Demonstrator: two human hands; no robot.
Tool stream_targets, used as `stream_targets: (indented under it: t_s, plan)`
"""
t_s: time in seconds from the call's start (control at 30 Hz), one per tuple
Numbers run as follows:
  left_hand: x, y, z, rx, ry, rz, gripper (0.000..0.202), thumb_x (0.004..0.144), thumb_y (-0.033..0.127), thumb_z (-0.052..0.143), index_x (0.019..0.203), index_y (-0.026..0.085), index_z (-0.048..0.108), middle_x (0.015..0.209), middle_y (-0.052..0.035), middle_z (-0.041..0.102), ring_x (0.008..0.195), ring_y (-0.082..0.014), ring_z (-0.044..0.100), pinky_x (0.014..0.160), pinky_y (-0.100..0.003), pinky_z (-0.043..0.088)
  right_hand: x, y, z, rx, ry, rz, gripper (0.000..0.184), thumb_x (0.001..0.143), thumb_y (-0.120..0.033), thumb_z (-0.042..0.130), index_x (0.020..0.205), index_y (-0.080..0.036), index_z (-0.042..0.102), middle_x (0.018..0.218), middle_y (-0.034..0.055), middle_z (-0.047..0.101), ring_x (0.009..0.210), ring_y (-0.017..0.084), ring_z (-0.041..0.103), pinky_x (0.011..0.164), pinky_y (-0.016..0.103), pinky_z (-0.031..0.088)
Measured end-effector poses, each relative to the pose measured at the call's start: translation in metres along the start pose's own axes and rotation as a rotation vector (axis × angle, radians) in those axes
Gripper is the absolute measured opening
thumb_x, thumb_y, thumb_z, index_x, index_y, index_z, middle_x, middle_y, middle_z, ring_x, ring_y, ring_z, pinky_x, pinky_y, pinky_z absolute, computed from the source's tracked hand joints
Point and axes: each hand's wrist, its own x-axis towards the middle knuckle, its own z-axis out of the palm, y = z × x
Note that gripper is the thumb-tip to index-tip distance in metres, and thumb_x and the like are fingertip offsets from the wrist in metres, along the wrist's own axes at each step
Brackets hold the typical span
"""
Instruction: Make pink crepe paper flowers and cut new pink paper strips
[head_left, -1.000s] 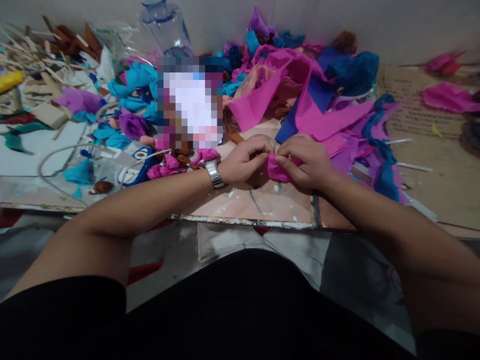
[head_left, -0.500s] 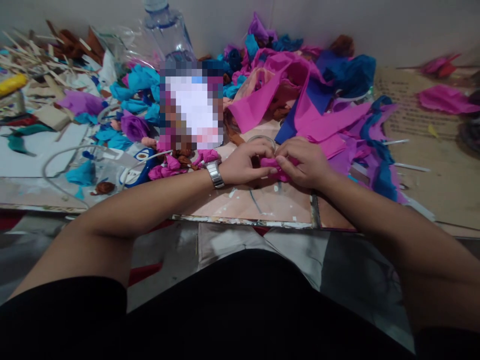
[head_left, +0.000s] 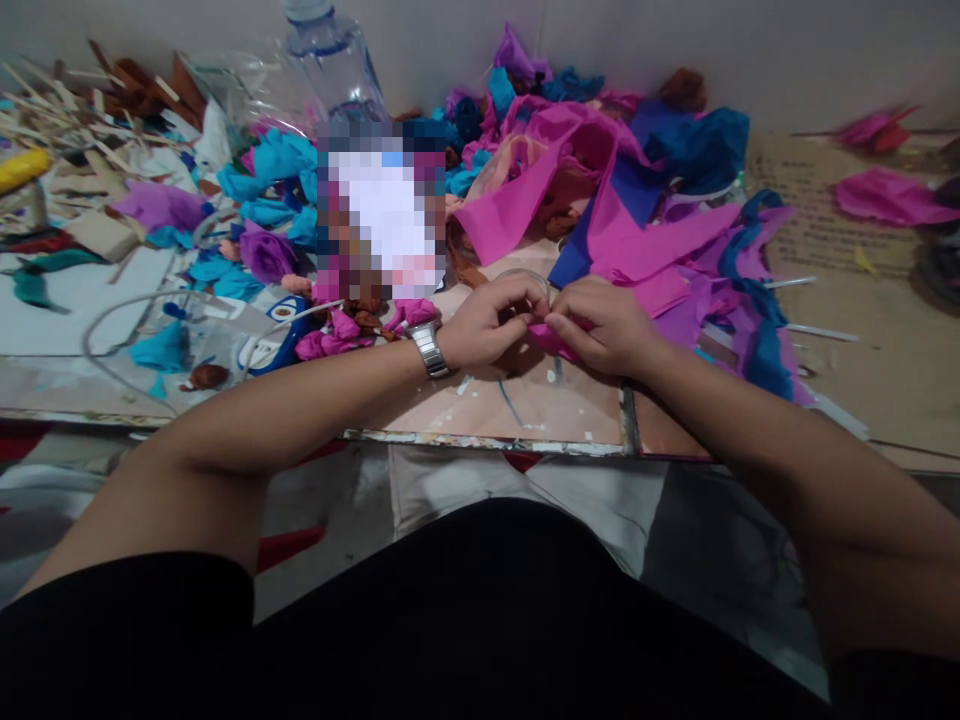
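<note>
Close together over the front of the table, both hands pinch one piece of pink crepe paper (head_left: 556, 340). My left hand (head_left: 491, 322), with a metal watch (head_left: 428, 349) on its wrist, holds the paper's left end between thumb and fingertips. My right hand (head_left: 604, 322) grips it from the other side, its fingers curled and thumb pressed in. Most of the piece is hidden by the fingers. Just behind the hands lie larger pink crepe sheets (head_left: 652, 240) and a blue strip (head_left: 581, 240).
A clear bottle (head_left: 337, 75) stands behind a blurred-out phone-like object (head_left: 394, 220). Crumpled blue paper flowers (head_left: 274, 160) and a purple one (head_left: 266, 250) lie left, near a white cable (head_left: 135, 300) and a blue-white device (head_left: 277, 340). Wooden sticks (head_left: 60, 100) pile far left; cardboard (head_left: 810, 220) lies right.
My left thumb has drawn in toward its fingertips, and less pink paper shows between the hands. The rest stays nearly the same, with a slight camera shift.
</note>
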Motion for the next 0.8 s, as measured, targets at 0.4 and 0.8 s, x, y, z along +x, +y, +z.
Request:
stream_targets:
  t_s: [0.4, 0.8]
  plan:
    - [-0.0016, 0.0075, 0.0007, 0.070, 0.056, 0.023, 0.035, 0.098, 0.053, 0.071, 0.097, 0.018, 0.073, 0.094, -0.0098, 0.076, 0.084, -0.0179, 0.068, 0.077, -0.031, 0.053, 0.0004, 0.0021, 0.0003, -0.013, 0.088, 0.006, 0.048, 0.109, -0.059, 0.050, 0.082, -0.023, 0.068, 0.075, 0.0036, 0.071, 0.075, 0.022, 0.064, 0.078, 0.042, 0.045]
    - [-0.0005, 0.0094, 0.0019, 0.136, 0.090, 0.076, 0.036, 0.098, 0.054, 0.073, 0.093, 0.018, 0.074, 0.089, -0.0088, 0.076, 0.078, -0.0163, 0.067, 0.074, -0.031, 0.053, 0.0005, 0.0048, 0.0019, -0.030, 0.106, 0.022, 0.049, 0.104, -0.064, 0.061, 0.078, -0.023, 0.069, 0.072, 0.0022, 0.072, 0.073, 0.021, 0.065, 0.078, 0.041, 0.044]
